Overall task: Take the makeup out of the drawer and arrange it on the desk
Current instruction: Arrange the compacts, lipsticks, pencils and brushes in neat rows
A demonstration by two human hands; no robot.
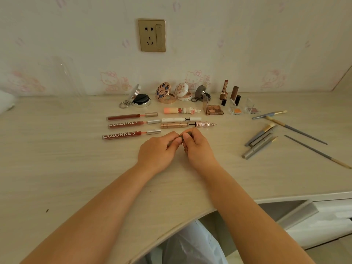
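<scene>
My left hand (pixel 159 149) and my right hand (pixel 197 147) meet at the middle of the desk (pixel 57 168), both pinching a small grey makeup stick (pixel 182 137); most of it is hidden by my fingers. Just beyond lie three red lip glosses (pixel 131 125) with pulled-out caps, a white tube (pixel 181 119) and a gold mascara (pixel 187 124). Open compacts (pixel 165 93), lipsticks (pixel 228 92) and eyeshadow palettes (pixel 213 109) line the back. Grey brushes and pens (pixel 266 138) lie to the right.
The open drawer (pixel 285 212) shows under the desk's front edge at lower right. A gold wall socket (pixel 151 35) sits above the desk on the papered wall. A white soft object (pixel 5 101) lies at the far left edge.
</scene>
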